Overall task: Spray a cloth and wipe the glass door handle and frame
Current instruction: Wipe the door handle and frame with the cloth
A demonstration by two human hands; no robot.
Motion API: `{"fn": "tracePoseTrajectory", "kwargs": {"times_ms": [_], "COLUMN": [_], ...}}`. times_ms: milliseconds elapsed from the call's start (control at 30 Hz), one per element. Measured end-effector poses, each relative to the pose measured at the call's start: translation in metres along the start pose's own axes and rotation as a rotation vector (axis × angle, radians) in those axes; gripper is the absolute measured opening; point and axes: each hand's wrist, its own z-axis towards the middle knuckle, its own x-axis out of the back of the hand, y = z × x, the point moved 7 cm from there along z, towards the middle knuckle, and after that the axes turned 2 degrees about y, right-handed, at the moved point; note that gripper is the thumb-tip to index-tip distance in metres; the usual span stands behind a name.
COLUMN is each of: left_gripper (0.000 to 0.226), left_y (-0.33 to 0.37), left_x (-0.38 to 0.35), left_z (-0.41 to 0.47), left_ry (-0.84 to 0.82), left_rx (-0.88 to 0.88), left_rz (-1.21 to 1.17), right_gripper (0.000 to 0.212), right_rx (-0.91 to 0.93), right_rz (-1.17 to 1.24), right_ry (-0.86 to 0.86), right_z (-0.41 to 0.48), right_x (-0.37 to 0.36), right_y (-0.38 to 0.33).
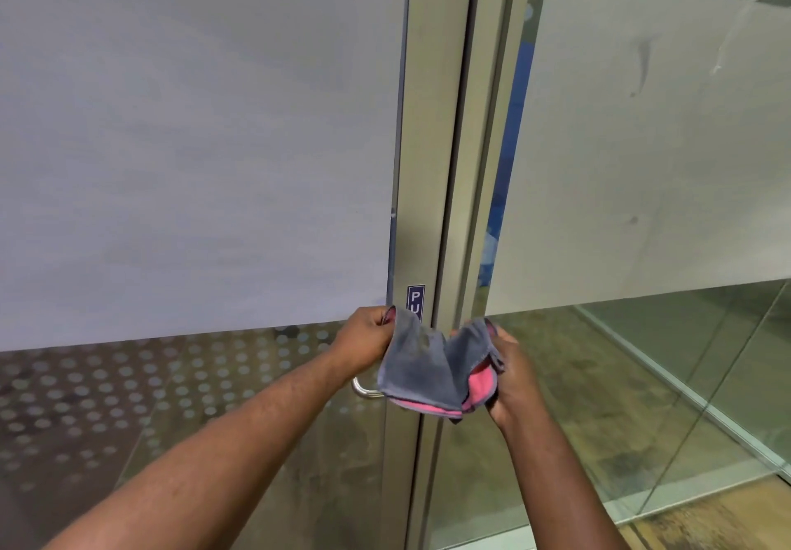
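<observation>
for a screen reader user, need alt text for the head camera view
A person's left hand and right hand hold a grey and pink cloth spread between them, close before a frosted glass door. Behind the cloth stand the metal door frame, with a blue label, and part of a curved metal handle.

Grey-and-pink cloth [428,367], dotted glass [171,378]

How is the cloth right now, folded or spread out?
Partly spread: the cloth sags between the left hand and right hand, each gripping an edge, its pink side doubled over at the bottom.
</observation>
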Motion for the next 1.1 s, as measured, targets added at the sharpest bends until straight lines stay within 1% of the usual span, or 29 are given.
{"fn": "tracePoseTrajectory", "kwargs": {"times_ms": [33, 100, 133, 167, 233, 267, 300, 333, 367, 400, 467, 500, 533, 567, 600, 633, 667, 700, 733, 767, 800, 833, 900, 933, 1000, 1100], "left_gripper": [0.029, 0.022, 0.018, 0.017, 0.021, 0.024, 0.025, 0.022, 0.021, 0.022, 0.031, 0.036, 0.038, 0.036, 0.03, 0.022, 0.016, 0.017, 0.025, 0.033, 0.037, 0.035, 0.019, 0.015, 0.016, 0.022], "left_y": [-0.001, -0.004, -0.006, -0.007, -0.01, -0.012, -0.013, -0.017, -0.021, -0.027, -0.034, -0.033, -0.029, -0.02, -0.011, 0.0, 0.012, 0.025, 0.035, 0.042, 0.045, 0.046, 0.044, 0.045, 0.05, 0.06], "left_x": [0.002, 0.009, 0.013, 0.016, 0.017, 0.017, 0.017, 0.02, 0.025, 0.031, 0.045, 0.05, 0.053, 0.049, 0.038, 0.021, 0.003, -0.011, -0.022, -0.029, -0.03, -0.03, -0.022, -0.019, -0.014, -0.008], "left_z": [0.003, 0.007, 0.009, 0.011, 0.012, 0.013, 0.013, 0.015, 0.017, 0.019, 0.022, 0.022, 0.023, 0.023, 0.023, 0.021, 0.016, 0.01, 0.004, 0.002, 0.002, 0.004, 0.013, 0.015, 0.02, 0.023], "left_ry": [0.019, 0.067, 0.085, 0.095, 0.083, 0.071, 0.055, 0.056, 0.066, 0.084, 0.178, 0.256, 0.324, 0.328, 0.263, 0.144, 0.009, -0.109, -0.184, -0.21, -0.199, -0.18, -0.11, -0.079, -0.034, 0.0], "left_rx": [0.017, 0.041, 0.05, 0.063, 0.104, 0.136, 0.157, 0.17, 0.174, 0.184, 0.2, 0.188, 0.146, 0.082, 0.031, 0.005, -0.007, -0.041, -0.092, -0.141, -0.167, -0.176, -0.18, -0.192, -0.225, -0.277], "left_rz": [-0.035, -0.119, -0.161, -0.2, -0.334, -0.418, -0.469, -0.482, -0.445, -0.357, -0.068, 0.057, 0.113, 0.097, 0.002, -0.095, -0.136, -0.088, -0.005, 0.06, 0.09, 0.098, 0.113, 0.142, 0.192, 0.234], "right_gripper": [0.022, 0.004, 0.008, 0.014, 0.026, 0.029, 0.031, 0.026, 0.014, 0.003, 0.018, 0.02, 0.02, 0.018, 0.013, 0.008, 0.005, 0.006, 0.008, 0.012, 0.012, 0.01, 0.007, 0.006, 0.009, 0.013], "right_rx": [0.005, 0.07, 0.123, 0.118, 0.069, 0.081, 0.092, 0.097, 0.139, 0.217, 0.434, 0.536, 0.594, 0.632, 0.639, 0.649, 0.638, 0.639, 0.638, 0.639, 0.636, 0.636, 0.644, 0.642, 0.621, 0.549], "right_rz": [0.009, -0.065, -0.112, -0.108, 0.012, 0.049, 0.076, 0.084, 0.054, -0.056, -0.438, -0.625, -0.77, -0.878, -0.964, -1.037, -1.095, -1.139, -1.171, -1.199, -1.212, -1.211, -1.202, -1.206, -1.247, -1.424], "right_ry": [-0.033, -0.065, -0.056, -0.046, -0.063, -0.058, -0.045, -0.007, 0.045, 0.084, 0.133, 0.134, 0.125, 0.098, 0.093, 0.088, 0.092, 0.084, 0.079, 0.075, 0.076, 0.075, 0.062, 0.059, 0.051, 0.07], "right_z": [-0.001, 0.001, 0.002, 0.006, 0.007, 0.007, 0.01, 0.008, 0.006, 0.002, -0.009, -0.013, -0.018, -0.02, -0.021, -0.02, -0.021, -0.019, -0.018, -0.015, -0.014, -0.012, -0.009, -0.007, -0.005, -0.002], "right_x": [0.0, 0.005, 0.009, 0.013, 0.011, 0.013, 0.016, 0.018, 0.022, 0.022, 0.012, 0.002, -0.012, -0.024, -0.033, -0.042, -0.049, -0.054, -0.059, -0.061, -0.063, -0.062, -0.061, -0.059, -0.054, -0.045], "right_y": [-0.005, -0.021, -0.029, -0.032, -0.037, -0.041, -0.043, -0.047, -0.053, -0.063, -0.085, -0.091, -0.093, -0.092, -0.09, -0.087, -0.085, -0.082, -0.08, -0.078, -0.077, -0.077, -0.078, -0.079, -0.079, -0.075]}}
